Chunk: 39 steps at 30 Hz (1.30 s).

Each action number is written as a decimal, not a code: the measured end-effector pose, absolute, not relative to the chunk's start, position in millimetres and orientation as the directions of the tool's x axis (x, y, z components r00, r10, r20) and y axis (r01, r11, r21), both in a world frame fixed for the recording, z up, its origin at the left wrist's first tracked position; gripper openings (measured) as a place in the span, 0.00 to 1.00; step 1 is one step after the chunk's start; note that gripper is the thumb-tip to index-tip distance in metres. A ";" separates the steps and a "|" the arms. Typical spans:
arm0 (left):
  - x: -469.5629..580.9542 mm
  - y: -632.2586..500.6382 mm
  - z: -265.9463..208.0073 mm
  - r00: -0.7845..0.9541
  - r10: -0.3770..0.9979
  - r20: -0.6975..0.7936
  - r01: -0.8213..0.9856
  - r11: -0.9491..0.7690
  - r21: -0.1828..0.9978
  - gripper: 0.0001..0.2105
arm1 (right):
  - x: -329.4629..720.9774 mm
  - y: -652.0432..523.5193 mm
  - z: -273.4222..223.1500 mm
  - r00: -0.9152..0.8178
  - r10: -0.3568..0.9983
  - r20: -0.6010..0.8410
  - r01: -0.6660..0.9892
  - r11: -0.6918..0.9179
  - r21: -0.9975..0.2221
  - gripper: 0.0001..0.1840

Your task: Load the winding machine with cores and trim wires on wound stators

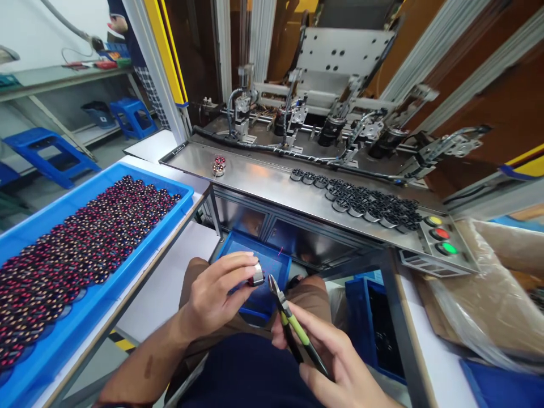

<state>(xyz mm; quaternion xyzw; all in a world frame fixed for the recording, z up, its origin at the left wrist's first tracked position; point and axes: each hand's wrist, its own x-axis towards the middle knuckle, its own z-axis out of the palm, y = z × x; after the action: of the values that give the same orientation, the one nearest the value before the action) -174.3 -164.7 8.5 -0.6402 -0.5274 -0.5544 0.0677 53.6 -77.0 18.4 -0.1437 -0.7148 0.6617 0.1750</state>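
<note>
Between the thumb and fingers of my left hand is a small round motor stator, its silvery side turned to the right. My right hand grips a pair of diagonal cutters with green and black handles. The cutters' jaws point up and left, close beside the stator; whether they touch it I cannot tell. Below both hands, over my lap, a blue bin holds a few pink wire scraps. Two wound stators sit on the metal ledge ahead.
A blue tray full of wound stators lies at left. Several black stator cores cover the ledge's right part, beside yellow, red and green buttons. A winding machine stands behind. A cardboard box is at right; another person stands far left.
</note>
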 end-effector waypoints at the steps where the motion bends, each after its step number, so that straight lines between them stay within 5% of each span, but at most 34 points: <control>1: -174.2 -164.4 8.4 -0.180 0.589 0.788 0.742 -0.444 0.502 0.26 | 53.3 -77.0 17.3 -0.901 0.431 0.056 -0.024 0.078 -0.997 0.41; 18: -172.9 -168.3 3.8 -0.281 0.597 0.751 0.596 -0.505 0.624 0.26 | 38.6 -80.2 23.0 -0.908 0.419 0.026 -0.057 -0.060 -0.997 0.35; 31: -173.5 -168.5 2.9 -0.244 0.590 0.769 0.599 -0.532 0.598 0.31 | 34.8 -81.5 24.0 -0.906 0.424 -0.003 -0.045 -0.102 -0.994 0.34; 39: -173.3 -168.7 5.6 -0.229 0.590 0.774 0.663 -0.488 0.568 0.32 | 30.3 -80.7 26.2 -0.881 0.471 0.039 -0.012 0.060 -0.998 0.33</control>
<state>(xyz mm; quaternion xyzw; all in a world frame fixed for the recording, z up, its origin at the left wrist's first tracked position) -173.3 -168.7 5.6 -0.6201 -0.5052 -0.5995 0.0304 30.3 -80.7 26.2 -0.1629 -0.7050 0.6660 0.1814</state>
